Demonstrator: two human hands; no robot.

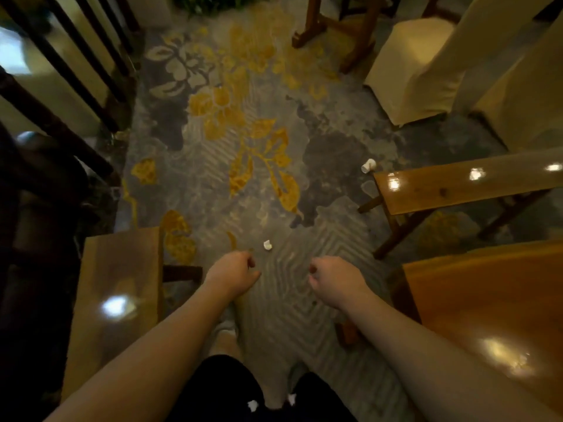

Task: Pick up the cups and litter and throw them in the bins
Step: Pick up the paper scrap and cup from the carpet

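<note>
A small white crumpled scrap of litter (pixel 267 245) lies on the patterned carpet just beyond my hands. My left hand (pixel 233 274) hangs a little below and left of it, fingers curled with nothing in them. My right hand (pixel 333 280) is level with it to the right, also curled and holding nothing. A white paper cup (pixel 368 166) lies on its side farther off at the right, by the end of a wooden bench. A faint clear cup (pixel 368 187) seems to lie just below it. No bin is in view.
A wooden bench (pixel 457 187) stands at the right, an orange wooden table (pixel 487 300) at the lower right. Another bench (pixel 118 287) is at the lower left. Dark railings (pixel 61 65) line the left; cloth-covered chairs (pixel 420 65) stand at the upper right.
</note>
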